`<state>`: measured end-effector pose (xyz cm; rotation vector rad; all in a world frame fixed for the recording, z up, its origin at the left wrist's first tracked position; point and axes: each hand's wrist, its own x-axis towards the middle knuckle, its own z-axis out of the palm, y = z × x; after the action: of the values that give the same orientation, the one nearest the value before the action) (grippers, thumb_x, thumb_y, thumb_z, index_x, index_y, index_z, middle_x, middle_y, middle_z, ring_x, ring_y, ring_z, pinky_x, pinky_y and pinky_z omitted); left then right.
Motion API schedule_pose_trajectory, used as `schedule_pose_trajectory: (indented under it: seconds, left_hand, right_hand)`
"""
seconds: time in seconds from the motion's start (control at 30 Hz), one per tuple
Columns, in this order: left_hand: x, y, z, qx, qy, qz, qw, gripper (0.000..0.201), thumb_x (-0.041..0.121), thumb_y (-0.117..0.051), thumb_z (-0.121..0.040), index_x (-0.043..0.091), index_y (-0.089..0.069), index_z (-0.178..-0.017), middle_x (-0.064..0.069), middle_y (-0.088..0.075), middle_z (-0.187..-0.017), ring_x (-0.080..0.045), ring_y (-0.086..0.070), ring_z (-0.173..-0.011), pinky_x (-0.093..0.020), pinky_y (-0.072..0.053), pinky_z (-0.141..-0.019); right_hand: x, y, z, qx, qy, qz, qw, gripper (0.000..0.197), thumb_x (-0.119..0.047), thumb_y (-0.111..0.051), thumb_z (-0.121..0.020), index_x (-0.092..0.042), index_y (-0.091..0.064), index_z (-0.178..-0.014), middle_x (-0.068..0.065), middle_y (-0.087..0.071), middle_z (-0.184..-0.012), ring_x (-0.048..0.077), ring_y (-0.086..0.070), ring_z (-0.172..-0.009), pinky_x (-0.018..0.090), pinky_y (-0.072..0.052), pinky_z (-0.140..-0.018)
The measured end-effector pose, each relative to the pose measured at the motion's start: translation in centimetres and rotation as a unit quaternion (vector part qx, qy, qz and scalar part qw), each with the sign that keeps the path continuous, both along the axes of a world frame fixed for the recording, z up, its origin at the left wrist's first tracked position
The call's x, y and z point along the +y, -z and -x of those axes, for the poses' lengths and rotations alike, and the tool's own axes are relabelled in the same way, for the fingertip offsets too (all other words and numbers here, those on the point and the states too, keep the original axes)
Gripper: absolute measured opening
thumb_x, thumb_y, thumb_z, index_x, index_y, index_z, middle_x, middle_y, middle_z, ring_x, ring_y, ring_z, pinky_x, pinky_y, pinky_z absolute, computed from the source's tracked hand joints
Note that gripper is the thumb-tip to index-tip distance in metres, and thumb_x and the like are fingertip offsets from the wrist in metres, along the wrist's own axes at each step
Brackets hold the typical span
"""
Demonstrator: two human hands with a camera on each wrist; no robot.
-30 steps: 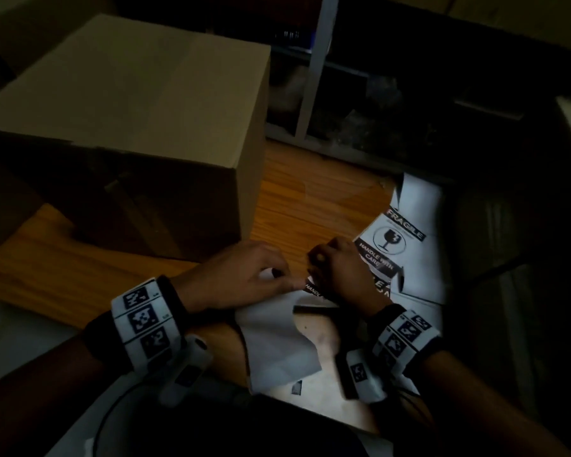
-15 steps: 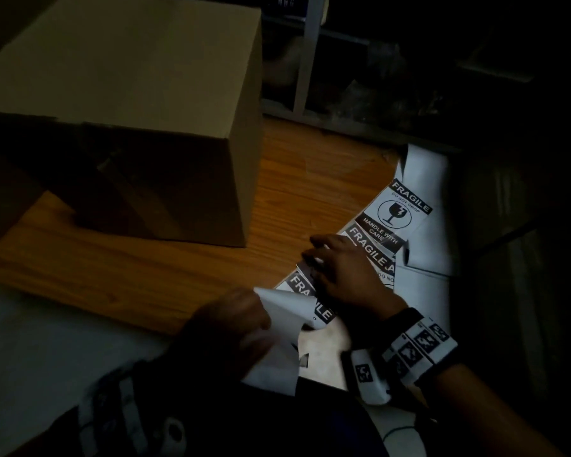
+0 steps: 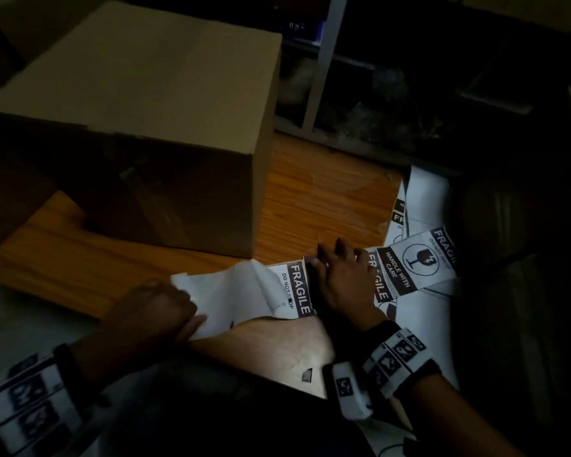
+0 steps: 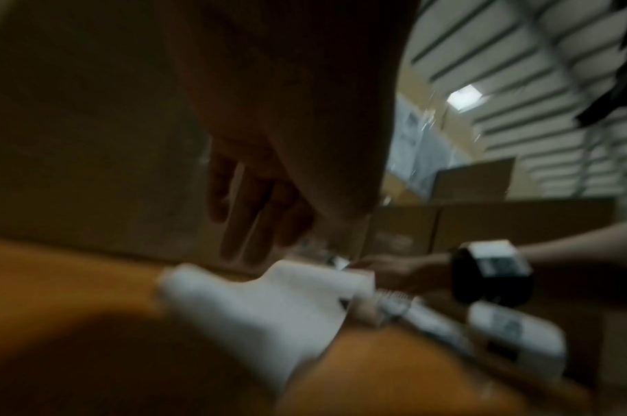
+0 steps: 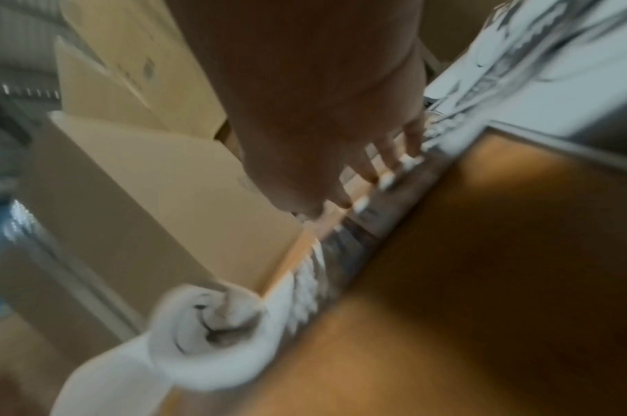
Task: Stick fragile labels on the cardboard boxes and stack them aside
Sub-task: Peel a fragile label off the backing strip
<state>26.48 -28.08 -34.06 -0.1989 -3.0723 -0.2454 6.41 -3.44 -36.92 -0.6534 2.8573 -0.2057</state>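
Observation:
A large brown cardboard box (image 3: 152,103) stands on the wooden table (image 3: 310,199) at the upper left. A strip of black-and-white fragile labels (image 3: 412,262) runs across the table to the right. My left hand (image 3: 152,311) grips the white backing paper (image 3: 231,298), peeled off and curling toward me; the same curl of backing paper (image 5: 205,332) shows in the right wrist view. Flat on the strip beside a label reading FRAGILE (image 3: 299,288), my right hand (image 3: 340,278) presses down with straight fingers (image 5: 386,157).
More label sheets (image 3: 422,199) lie at the table's right edge. A metal shelf frame (image 3: 320,61) and dark clutter sit behind the table. Other stacked cardboard boxes (image 4: 518,225) show in the left wrist view. A pale surface (image 3: 23,318) lies at the near left.
My left hand has pulled the backing paper left and toward me, baring more of the FRAGILE label. My right hand shifted from pinching the strip to pressing it flat.

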Motion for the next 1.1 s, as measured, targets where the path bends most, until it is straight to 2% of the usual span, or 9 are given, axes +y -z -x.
schedule_pose_trajectory:
  seconds: [0.1,0.17,0.3,0.4,0.5,0.63,0.8,0.97,1.1]
  left_hand:
    - [3.8,-3.4,2.9,0.107,0.003,-0.073,0.992,0.041,0.036,-0.042,-0.097,0.019,-0.059,-0.064,-0.001,-0.056,-0.064,-0.021,-0.054,-0.059,-0.03,-0.047,-0.057]
    - [7.1,-4.4,4.9,0.164,0.038,-0.119,0.979,0.025,0.026,-0.052,-0.092,0.014,-0.061,-0.072,-0.003,-0.057,-0.073,-0.02,-0.053,-0.07,-0.033,-0.044,-0.066]
    - [10.5,-2.0,9.2,0.093,0.068,-0.16,0.98,0.026,0.029,-0.048,-0.089,0.012,-0.067,-0.091,-0.005,-0.064,-0.101,-0.022,-0.06,-0.096,-0.036,-0.045,-0.086]
    - [10.5,-0.6,10.9,-0.052,0.032,-0.074,0.995,0.023,0.031,-0.045,-0.095,0.019,-0.061,-0.106,-0.001,-0.062,-0.112,-0.022,-0.057,-0.108,-0.04,-0.036,-0.098]
    - [9.9,0.3,11.2,-0.137,0.008,0.03,0.99,0.023,0.029,-0.045,-0.099,0.021,-0.058,-0.115,-0.001,-0.056,-0.123,-0.021,-0.049,-0.117,-0.044,-0.027,-0.104]
    - [8.9,1.1,11.2,-0.158,0.034,0.062,0.985,0.022,0.029,-0.05,-0.096,0.021,-0.064,-0.111,0.0,-0.056,-0.124,-0.02,-0.045,-0.12,-0.047,-0.027,-0.107]
    - [8.2,0.9,11.0,-0.13,0.059,0.029,0.989,0.032,0.037,-0.036,-0.1,0.021,-0.064,-0.1,0.002,-0.059,-0.114,-0.019,-0.043,-0.115,-0.044,-0.032,-0.103]
    - [8.3,0.8,11.8,-0.127,0.024,-0.011,0.992,0.036,0.044,-0.047,-0.094,0.019,-0.056,-0.119,-0.002,-0.058,-0.12,-0.021,-0.049,-0.115,-0.039,-0.032,-0.103]
    - [8.6,1.3,11.9,-0.121,0.024,-0.025,0.992,0.047,0.035,-0.058,-0.089,0.021,-0.046,-0.132,-0.001,-0.054,-0.13,-0.022,-0.049,-0.12,-0.039,-0.032,-0.101]
  right_hand:
    - [-0.1,-0.1,1.1,-0.008,-0.036,0.035,0.999,0.039,-0.039,-0.041,-0.097,-0.022,-0.054,-0.13,0.009,-0.047,-0.139,0.037,-0.038,-0.128,0.046,-0.038,-0.098]
    - [-0.2,-0.5,2.0,-0.027,-0.077,0.086,0.993,0.035,-0.023,-0.056,-0.093,-0.015,-0.061,-0.126,0.011,-0.054,-0.134,0.034,-0.046,-0.123,0.042,-0.041,-0.098]
    - [-0.6,-0.6,2.9,-0.087,-0.18,0.153,0.968,0.026,-0.018,-0.062,-0.08,-0.007,-0.073,-0.102,0.013,-0.067,-0.101,0.026,-0.063,-0.094,0.028,-0.044,-0.08]
    - [-0.9,-0.3,3.2,-0.11,-0.219,0.122,0.962,0.032,-0.025,-0.06,-0.076,-0.011,-0.073,-0.101,0.009,-0.067,-0.099,0.022,-0.06,-0.093,0.029,-0.047,-0.082]
    - [-0.9,-0.8,3.5,-0.095,-0.223,0.095,0.965,0.033,-0.018,-0.069,-0.082,-0.015,-0.069,-0.115,0.009,-0.06,-0.11,0.022,-0.056,-0.1,0.031,-0.046,-0.085]
    - [-1.4,-1.8,4.3,-0.116,-0.239,0.067,0.962,0.034,-0.023,-0.071,-0.086,-0.013,-0.068,-0.119,0.007,-0.066,-0.117,0.022,-0.058,-0.107,0.036,-0.049,-0.088]
    - [-1.6,-1.4,4.4,-0.133,-0.204,0.086,0.966,0.032,-0.019,-0.072,-0.086,-0.013,-0.071,-0.117,0.006,-0.07,-0.116,0.021,-0.067,-0.103,0.036,-0.052,-0.089]
    - [-0.9,0.4,3.7,-0.082,-0.205,0.12,0.968,0.017,-0.022,-0.068,-0.087,-0.021,-0.075,-0.102,0.003,-0.067,-0.099,0.023,-0.063,-0.09,0.03,-0.046,-0.073]
    - [-0.1,0.7,2.9,-0.054,-0.177,0.188,0.964,0.009,-0.022,-0.066,-0.088,-0.022,-0.074,-0.093,-0.002,-0.064,-0.093,0.016,-0.059,-0.083,0.031,-0.048,-0.07]
